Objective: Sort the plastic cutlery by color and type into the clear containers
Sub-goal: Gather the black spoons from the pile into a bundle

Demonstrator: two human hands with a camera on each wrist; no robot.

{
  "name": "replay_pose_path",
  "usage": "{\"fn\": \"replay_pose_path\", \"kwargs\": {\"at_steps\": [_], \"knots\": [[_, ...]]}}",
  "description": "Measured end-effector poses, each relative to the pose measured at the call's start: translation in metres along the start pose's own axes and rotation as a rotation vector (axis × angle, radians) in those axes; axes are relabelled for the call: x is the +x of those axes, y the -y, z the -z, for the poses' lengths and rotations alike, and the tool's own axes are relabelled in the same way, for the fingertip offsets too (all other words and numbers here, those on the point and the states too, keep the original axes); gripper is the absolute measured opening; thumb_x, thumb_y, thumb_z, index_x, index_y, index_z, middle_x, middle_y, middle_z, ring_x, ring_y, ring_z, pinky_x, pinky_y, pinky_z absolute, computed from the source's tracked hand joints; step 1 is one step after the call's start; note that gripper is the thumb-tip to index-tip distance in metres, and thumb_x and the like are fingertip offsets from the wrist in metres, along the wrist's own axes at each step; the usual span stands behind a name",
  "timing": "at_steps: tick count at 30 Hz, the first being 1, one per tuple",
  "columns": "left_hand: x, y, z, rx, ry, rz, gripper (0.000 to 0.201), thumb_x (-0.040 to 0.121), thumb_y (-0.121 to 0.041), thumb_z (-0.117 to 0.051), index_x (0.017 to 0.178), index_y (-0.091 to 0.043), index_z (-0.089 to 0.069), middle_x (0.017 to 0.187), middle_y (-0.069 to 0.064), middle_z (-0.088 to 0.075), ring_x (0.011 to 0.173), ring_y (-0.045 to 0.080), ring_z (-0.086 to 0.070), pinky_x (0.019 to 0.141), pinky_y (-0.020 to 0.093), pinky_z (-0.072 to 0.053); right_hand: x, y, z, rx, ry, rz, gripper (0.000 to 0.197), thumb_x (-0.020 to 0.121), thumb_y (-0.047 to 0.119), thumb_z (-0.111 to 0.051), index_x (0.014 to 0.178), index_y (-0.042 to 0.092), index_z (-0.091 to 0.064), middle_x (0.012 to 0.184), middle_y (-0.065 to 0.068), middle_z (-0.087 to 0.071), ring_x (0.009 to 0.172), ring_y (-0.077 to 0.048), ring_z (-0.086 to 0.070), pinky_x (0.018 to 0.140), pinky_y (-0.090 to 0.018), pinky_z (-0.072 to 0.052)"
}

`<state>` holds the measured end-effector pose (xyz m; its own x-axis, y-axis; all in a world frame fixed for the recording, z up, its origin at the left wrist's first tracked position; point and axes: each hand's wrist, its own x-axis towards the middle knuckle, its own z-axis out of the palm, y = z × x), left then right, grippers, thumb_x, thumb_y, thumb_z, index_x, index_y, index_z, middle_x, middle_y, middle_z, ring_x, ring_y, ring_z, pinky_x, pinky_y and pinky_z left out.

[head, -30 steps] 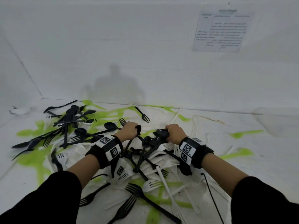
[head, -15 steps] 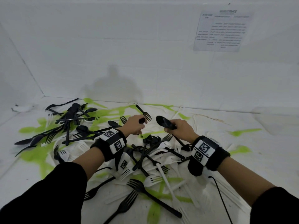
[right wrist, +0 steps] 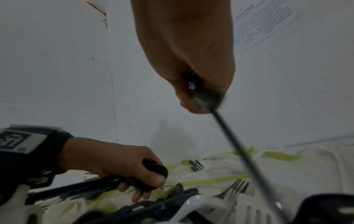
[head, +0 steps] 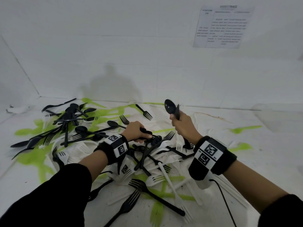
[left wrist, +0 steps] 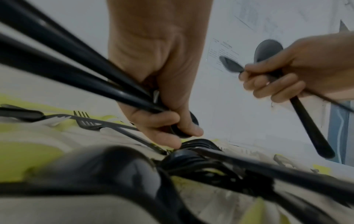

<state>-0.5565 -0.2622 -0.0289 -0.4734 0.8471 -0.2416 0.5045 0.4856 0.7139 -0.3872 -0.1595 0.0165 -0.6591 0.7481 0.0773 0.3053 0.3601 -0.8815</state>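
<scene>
While both hands gather black plastic spoons out of the mixed heap of black, white and green plastic cutlery (head: 152,158) on the white cloth (head: 213,128), the sort looks to be at its collecting step. The right hand (head: 183,125) is raised above the heap, fist clamped around black spoons (head: 170,107), bowls up. The left hand (head: 136,132) sits low on the pile, fingers curled round a bundle of black spoon handles (left wrist: 76,75). Next they need a container; I can make out none for certain.
</scene>
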Motion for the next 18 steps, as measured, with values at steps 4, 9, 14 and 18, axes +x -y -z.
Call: {"fn": "replay_pose_path", "kwargs": {"at_steps": [4, 9, 14, 18], "knots": [[0.0, 0.006, 0.003, -0.057, -0.022, 0.005, 0.027, 0.078, -0.023, -0.075, 0.067, -0.008, -0.055, 0.06, 0.01, -0.061, 0.037, 0.006, -0.059, 0.036, 0.016, -0.043, 0.009, -0.014, -0.013, -0.335, 0.119, -0.086, 0.038, 0.084, 0.015, -0.06, 0.054, 0.013, -0.037, 0.056, -0.001, -0.042, 0.066, -0.023, -0.049, 0.046, -0.025, -0.025], [-0.007, 0.012, 0.014, -0.134, -0.043, -0.035, 0.027, 0.084, -0.027, -0.069, 0.07, -0.01, -0.054, 0.064, 0.006, -0.061, 0.042, 0.006, -0.061, 0.04, 0.015, -0.045, 0.018, -0.027, -0.031, -0.531, 0.29, -0.172, 0.033, 0.081, 0.023, -0.069, 0.064, 0.009, -0.044, 0.08, -0.01, -0.051, 0.079, -0.021, -0.05, 0.049, -0.024, -0.031], [-0.013, 0.021, 0.027, -0.025, -0.12, -0.044, 0.039, 0.082, -0.045, -0.066, 0.071, -0.008, -0.06, 0.058, 0.0, -0.059, 0.047, 0.01, -0.055, 0.047, 0.017, -0.041, 0.024, -0.027, -0.028, -0.528, 0.347, -0.206, 0.023, 0.078, 0.022, -0.072, 0.087, 0.004, -0.062, 0.082, -0.008, -0.056, 0.081, -0.024, -0.058, 0.052, -0.023, -0.038], [-0.017, 0.027, 0.027, 0.089, -0.095, 0.006, 0.053, 0.088, -0.058, -0.046, 0.066, -0.01, -0.042, 0.053, 0.001, -0.033, 0.039, 0.01, -0.036, 0.037, 0.014, -0.027, 0.025, -0.029, -0.021, -0.268, 0.287, -0.276, 0.021, 0.082, 0.018, -0.067, 0.065, 0.012, -0.055, 0.057, -0.001, -0.043, 0.05, -0.013, -0.038, 0.039, -0.02, -0.029]]}}
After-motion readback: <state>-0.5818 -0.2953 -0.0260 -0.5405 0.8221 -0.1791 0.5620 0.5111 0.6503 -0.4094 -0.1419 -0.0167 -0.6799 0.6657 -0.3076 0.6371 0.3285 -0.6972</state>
